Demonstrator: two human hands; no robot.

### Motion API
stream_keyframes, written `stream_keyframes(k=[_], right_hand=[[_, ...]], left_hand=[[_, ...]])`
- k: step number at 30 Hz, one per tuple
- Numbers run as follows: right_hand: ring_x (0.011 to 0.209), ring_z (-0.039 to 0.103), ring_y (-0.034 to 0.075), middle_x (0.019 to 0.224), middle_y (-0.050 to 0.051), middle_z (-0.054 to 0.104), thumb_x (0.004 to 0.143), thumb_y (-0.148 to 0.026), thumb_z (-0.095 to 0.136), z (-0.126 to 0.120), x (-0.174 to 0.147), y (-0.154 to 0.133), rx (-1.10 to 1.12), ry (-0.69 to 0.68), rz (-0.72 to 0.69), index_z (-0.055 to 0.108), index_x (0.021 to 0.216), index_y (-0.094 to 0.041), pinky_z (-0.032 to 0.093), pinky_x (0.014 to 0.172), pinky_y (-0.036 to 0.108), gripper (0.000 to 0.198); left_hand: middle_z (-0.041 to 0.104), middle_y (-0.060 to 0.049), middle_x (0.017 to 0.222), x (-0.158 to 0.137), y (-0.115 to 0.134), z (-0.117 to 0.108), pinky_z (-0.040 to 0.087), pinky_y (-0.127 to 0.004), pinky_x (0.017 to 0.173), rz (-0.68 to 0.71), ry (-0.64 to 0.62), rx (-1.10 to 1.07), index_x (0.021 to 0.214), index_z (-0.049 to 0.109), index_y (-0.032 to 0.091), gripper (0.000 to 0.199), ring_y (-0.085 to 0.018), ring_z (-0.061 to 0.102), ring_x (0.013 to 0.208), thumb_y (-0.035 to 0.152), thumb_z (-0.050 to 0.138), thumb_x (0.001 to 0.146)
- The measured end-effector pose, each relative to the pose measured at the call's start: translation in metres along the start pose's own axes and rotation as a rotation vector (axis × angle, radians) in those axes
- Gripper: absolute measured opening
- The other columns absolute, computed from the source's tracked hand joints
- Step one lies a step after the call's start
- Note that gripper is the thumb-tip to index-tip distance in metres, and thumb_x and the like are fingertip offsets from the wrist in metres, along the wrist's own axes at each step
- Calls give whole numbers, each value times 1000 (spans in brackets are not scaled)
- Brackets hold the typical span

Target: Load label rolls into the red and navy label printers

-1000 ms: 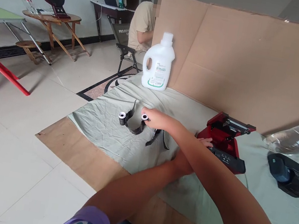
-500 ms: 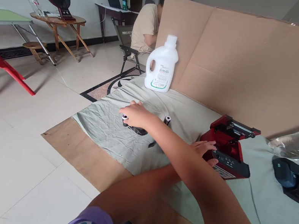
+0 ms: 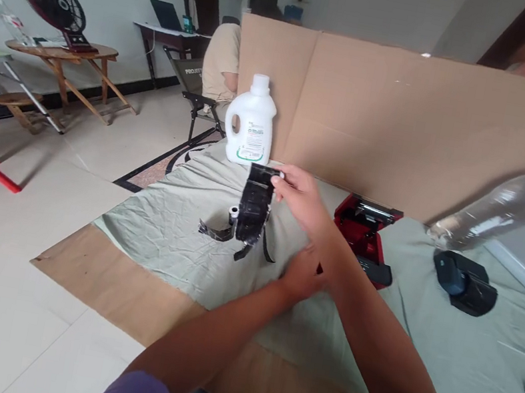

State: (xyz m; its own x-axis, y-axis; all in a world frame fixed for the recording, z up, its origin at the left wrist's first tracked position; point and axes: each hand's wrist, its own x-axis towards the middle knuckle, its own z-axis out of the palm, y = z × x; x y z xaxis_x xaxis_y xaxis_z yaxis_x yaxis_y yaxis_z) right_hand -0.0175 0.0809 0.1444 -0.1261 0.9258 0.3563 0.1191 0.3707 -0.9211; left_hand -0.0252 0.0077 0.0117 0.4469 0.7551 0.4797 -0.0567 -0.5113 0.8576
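Note:
My right hand (image 3: 296,192) pinches the top edge of a black shiny roll of strip material (image 3: 253,212), lifting it over the grey-green cloth (image 3: 173,242). Loose black strips hang from it. A small roll with a white core (image 3: 233,213) shows just to its left, with another curled black strip. Below my right forearm is my left hand (image 3: 302,275), close to the left side of a red and black printer-like device (image 3: 374,272) with its lid raised. My left fingers are mostly hidden by the right arm.
A white jug (image 3: 253,127) stands before an upright cardboard sheet (image 3: 397,125). To the right lie a black device (image 3: 463,283) and a clear plastic-wrapped bundle (image 3: 509,206). A person (image 3: 221,64) sits behind the cardboard. A fan (image 3: 55,4) stands on a wooden table.
My right hand has picked up the black roll and brought it rightward, upright, with strips dangling. My left hand has drawn back from the device's front. The view has turned right.

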Motion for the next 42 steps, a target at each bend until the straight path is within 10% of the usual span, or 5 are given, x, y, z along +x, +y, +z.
stream_keyframes(k=[7, 13, 24, 31, 42], right_hand=[[66, 64, 16, 74, 1, 66, 71, -51, 82, -129, -108, -36, 144, 243, 296, 71, 99, -22, 54, 66, 32, 41], [81, 65, 20, 79, 4, 72, 75, -40, 77, -193, -128, -15, -188, 338, 447, 71, 81, -19, 50, 79, 34, 23], [68, 56, 17, 68, 1, 60, 75, -51, 78, -211, -133, -42, 310, 85, 402, 64, 71, -20, 45, 71, 31, 34], [77, 60, 21, 85, 8, 69, 90, -36, 57, -197, -124, -5, -490, 103, 545, 68, 87, -17, 42, 73, 32, 22], [121, 46, 35, 105, 18, 70, 97, -29, 45, -176, -120, 23, -1216, 7, 493, 65, 115, -18, 29, 97, 50, 28]], left_hand=[[61, -11, 138, -4, 2, -1, 44, -45, 113, 30, 29, 70, 126, 56, 22, 31, -25, 55, 131, 31, 55, 96], [58, -12, 143, -6, -4, 5, 44, -47, 112, -27, 26, 47, 125, 55, 23, 29, -26, 54, 134, 32, 52, 98], [44, -19, 154, -10, -3, 7, 44, -49, 109, 164, 177, 77, 144, 33, 24, 61, -28, 46, 141, 30, 64, 92], [56, -14, 143, -10, 7, 8, 42, -52, 110, 474, 113, 430, 135, 51, 26, 50, -28, 51, 134, 24, 67, 87], [69, -5, 129, -8, 12, 11, 42, -49, 110, 328, 26, 575, 117, 70, 28, 28, -26, 51, 130, 22, 60, 92]])
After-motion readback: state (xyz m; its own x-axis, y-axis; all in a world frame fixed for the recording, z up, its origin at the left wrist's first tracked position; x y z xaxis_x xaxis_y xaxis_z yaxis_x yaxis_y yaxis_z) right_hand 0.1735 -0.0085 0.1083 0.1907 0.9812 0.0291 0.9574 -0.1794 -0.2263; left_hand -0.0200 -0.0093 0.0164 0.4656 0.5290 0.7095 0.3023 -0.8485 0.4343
